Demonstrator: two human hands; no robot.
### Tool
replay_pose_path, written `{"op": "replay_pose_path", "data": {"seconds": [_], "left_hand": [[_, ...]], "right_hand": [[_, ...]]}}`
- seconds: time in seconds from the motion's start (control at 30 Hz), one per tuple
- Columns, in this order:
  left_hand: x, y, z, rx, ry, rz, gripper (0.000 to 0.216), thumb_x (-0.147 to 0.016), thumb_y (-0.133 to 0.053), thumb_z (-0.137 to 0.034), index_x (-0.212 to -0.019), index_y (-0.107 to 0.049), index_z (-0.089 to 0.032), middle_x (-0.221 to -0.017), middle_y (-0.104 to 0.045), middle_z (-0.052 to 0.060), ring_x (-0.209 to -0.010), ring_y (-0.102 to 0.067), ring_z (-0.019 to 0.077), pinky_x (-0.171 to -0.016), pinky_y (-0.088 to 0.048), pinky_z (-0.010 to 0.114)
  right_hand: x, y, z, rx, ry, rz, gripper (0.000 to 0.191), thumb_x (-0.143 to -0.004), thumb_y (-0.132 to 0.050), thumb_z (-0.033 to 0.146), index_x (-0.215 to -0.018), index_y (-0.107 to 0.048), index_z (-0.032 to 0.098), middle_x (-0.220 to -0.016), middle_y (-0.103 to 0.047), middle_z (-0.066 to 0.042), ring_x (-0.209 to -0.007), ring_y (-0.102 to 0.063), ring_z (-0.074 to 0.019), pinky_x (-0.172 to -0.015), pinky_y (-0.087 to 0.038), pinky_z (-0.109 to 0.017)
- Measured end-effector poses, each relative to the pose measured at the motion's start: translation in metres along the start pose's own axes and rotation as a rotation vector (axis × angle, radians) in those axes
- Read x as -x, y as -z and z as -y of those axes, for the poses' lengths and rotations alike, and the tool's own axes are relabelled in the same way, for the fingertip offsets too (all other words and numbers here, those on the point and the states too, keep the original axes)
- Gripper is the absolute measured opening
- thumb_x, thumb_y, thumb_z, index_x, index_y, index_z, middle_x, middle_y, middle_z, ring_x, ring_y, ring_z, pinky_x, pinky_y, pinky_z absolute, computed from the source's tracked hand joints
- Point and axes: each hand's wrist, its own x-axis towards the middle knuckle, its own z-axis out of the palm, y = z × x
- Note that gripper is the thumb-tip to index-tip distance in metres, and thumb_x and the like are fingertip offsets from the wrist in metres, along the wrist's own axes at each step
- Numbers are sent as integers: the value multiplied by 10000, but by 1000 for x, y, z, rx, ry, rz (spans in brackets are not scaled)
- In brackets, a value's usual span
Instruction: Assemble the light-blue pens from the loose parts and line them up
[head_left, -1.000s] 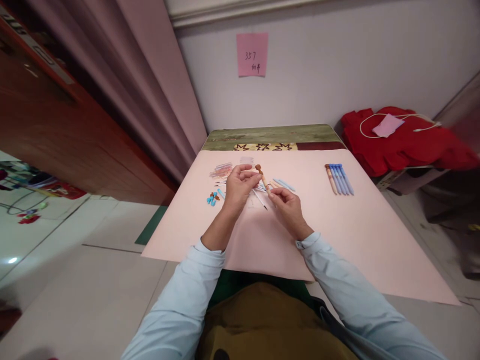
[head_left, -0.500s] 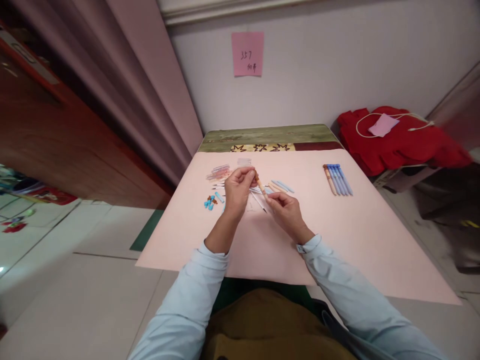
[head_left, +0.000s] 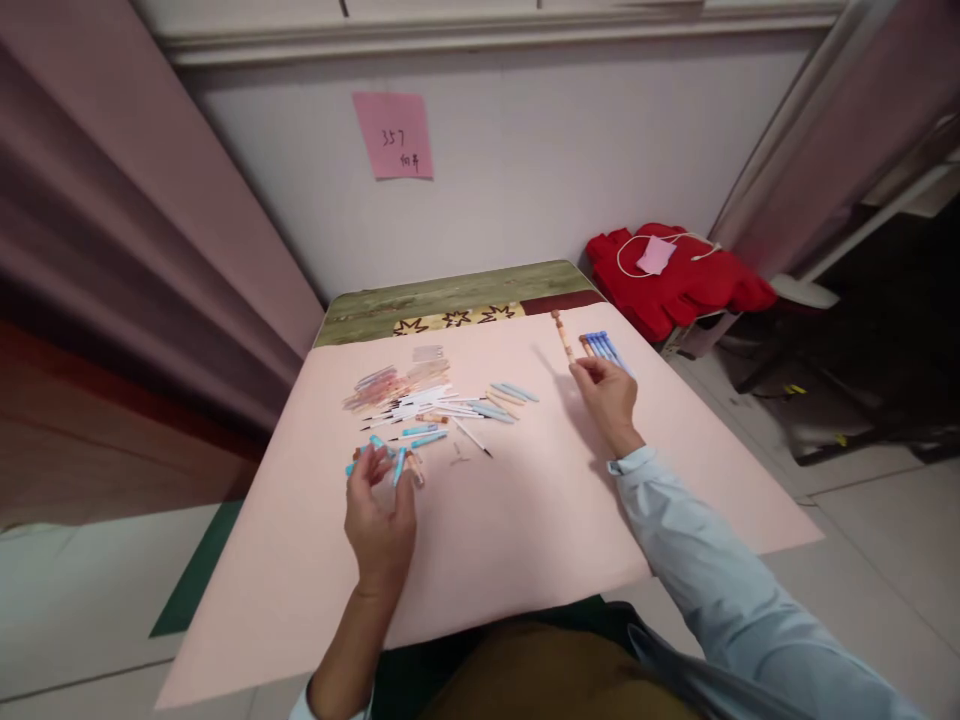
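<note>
My right hand (head_left: 609, 402) is closed on the lower end of a brown-and-cream pen (head_left: 564, 338), raised and pointing away from me. Close beyond that hand lies a row of assembled blue pens (head_left: 606, 345) with a brown-topped pen at its left end. My left hand (head_left: 381, 520) is open over the left of the table, thumb and fingers apart. By its fingertips are short blue pen parts (head_left: 400, 465) and small blue and brown caps (head_left: 358, 454), partly hidden by the fingers. Whether a finger touches them I cannot tell.
White refills (head_left: 420, 402) with dark tips lie in a pile mid-table. Reddish clear sticks (head_left: 375, 388) are left of them, and pale blue and cream barrels (head_left: 510, 393) right of them. A pink sheet (head_left: 510, 520) covers the table. Red cloth (head_left: 675, 285) lies beyond the right edge.
My hands have parted. The right hand has carried the brown-and-cream pen rightward towards the row; the left has let go of it and moved to the blue parts. The view has turned right.
</note>
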Motion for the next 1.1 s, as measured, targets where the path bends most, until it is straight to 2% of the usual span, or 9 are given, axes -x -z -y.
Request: {"op": "replay_pose_path", "data": {"seconds": [0.1, 0.2, 0.33, 0.47, 0.57, 0.63, 0.77, 1.1], "left_hand": [[5, 2, 12, -100, -107, 23, 488, -854, -645, -276, -1324, -536, -200, -1173, -659, 113, -1007, -662, 236, -975, -504, 435], [1, -2, 17, -137, -239, 33, 378, -865, -634, -236, -1239, -594, -192, -1032, -678, 82, -996, -654, 228, -1021, -473, 427], [-3, -3, 19, -150, -277, 52, 343, -871, -631, -209, -1213, -608, -190, -1009, -679, 75, -958, -653, 208, -998, -477, 389], [-3, -2, 20, -149, -221, 94, 326, -874, -631, -225, -1199, -617, -207, -1003, -684, 58, -839, -660, 183, -905, -510, 352], [-4, -3, 18, -146, -197, 101, 315, -871, -638, -243, -1185, -628, -216, -898, -679, 28, -803, -657, 186, -900, -510, 361], [-5, -4, 18, -152, -205, 100, 302, -870, -639, -245, -1170, -637, -217, -904, -681, 30, -796, -654, 184, -900, -510, 364], [-5, -5, 18, -165, -256, 99, 284, -871, -632, -223, -1155, -642, -221, -1018, -693, 56, -859, -658, 190, -913, -514, 370], [-3, -6, 18, -179, -298, 106, 236, -868, -620, -183, -1100, -651, -205, -1083, -695, 78, -1042, -647, 216, -966, -507, 394]], "right_hand": [[-20, 11, -13, 288, -82, 15, 295, -814, -603, 435, -937, -772, 226, -841, -747, -49, -755, -639, -214, -670, -415, -295], [-27, 14, -17, 506, -131, 71, 267, -810, -588, 392, -928, -778, 247, -869, -751, -63, -785, -643, -231, -663, -395, -302], [-28, 9, -16, 669, -158, 96, 273, -830, -571, 366, -973, -771, 245, -900, -749, -94, -799, -655, -248, -676, -398, -319], [-28, 3, -16, 733, -179, 104, 305, -886, -544, 383, -1050, -742, 220, -930, -738, -125, -816, -661, -250, -696, -408, -327], [-28, 0, -19, 751, -125, 99, 275, -906, -527, 361, -1019, -735, 220, -994, -731, -116, -825, -658, -241, -691, -403, -321], [-29, -2, -22, 756, -96, 90, 271, -912, -521, 357, -1017, -732, 223, -1022, -726, -107, -829, -654, -238, -681, -397, -315], [-32, -5, -26, 774, -67, 85, 283, -919, -519, 366, -1011, -734, 205, -1018, -720, -111, -833, -644, -231, -666, -383, -303], [-35, -8, -31, 752, -37, 64, 260, -896, -531, 335, -978, -732, 191, -987, -703, -112, -809, -618, -219, -647, -351, -307]]}}
